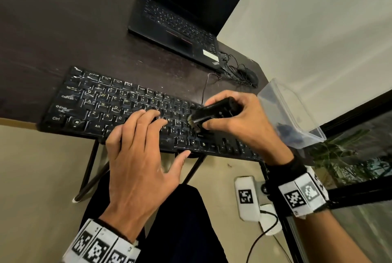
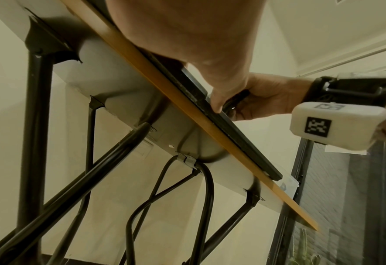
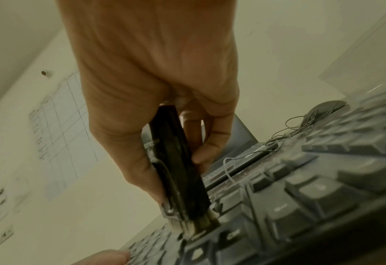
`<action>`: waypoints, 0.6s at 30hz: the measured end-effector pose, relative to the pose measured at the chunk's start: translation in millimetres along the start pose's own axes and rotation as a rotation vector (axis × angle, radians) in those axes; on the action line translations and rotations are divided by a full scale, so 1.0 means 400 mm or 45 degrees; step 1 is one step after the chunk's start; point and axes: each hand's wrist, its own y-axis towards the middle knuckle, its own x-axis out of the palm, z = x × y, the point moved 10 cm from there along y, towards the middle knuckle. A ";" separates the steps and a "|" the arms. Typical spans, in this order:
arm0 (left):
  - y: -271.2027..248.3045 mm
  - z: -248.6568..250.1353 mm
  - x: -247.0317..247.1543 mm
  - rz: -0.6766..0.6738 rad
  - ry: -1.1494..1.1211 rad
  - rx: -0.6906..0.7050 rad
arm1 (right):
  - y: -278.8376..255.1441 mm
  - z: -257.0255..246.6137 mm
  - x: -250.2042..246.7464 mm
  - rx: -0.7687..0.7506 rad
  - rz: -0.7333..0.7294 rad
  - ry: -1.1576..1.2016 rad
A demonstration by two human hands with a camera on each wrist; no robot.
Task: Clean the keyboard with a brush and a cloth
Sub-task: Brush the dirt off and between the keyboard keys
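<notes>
A black, dusty keyboard (image 1: pixel 101 103) lies along the front edge of the dark table (image 1: pixel 53 36). My right hand (image 1: pixel 239 118) grips a black brush (image 1: pixel 212 112); its pale bristles (image 1: pixel 194 124) touch the keys right of the middle. The right wrist view shows the brush (image 3: pixel 176 161) upright with bristles (image 3: pixel 196 226) pressed between keys of the keyboard (image 3: pixel 300 197). My left hand (image 1: pixel 140 156) lies flat on the middle keys with straight fingers, thumb at the keyboard's front edge. From below, the left hand (image 2: pixel 187 35) rests on the keyboard's edge (image 2: pixel 232 125). No cloth is in sight.
An open black laptop (image 1: pixel 182 21) stands at the back of the table. A black mouse (image 1: pixel 250 77) with a tangled cable lies to its right. A clear plastic container (image 1: pixel 290 114) sits at the table's right end. The table's black legs (image 2: pixel 33 143) stand below.
</notes>
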 end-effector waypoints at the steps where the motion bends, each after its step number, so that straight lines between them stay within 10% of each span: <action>1: 0.000 -0.001 0.000 0.003 0.003 0.003 | 0.007 -0.007 0.008 -0.012 0.010 0.011; 18: 0.000 0.000 0.001 -0.002 -0.011 0.002 | -0.065 0.051 -0.018 -0.049 0.372 0.231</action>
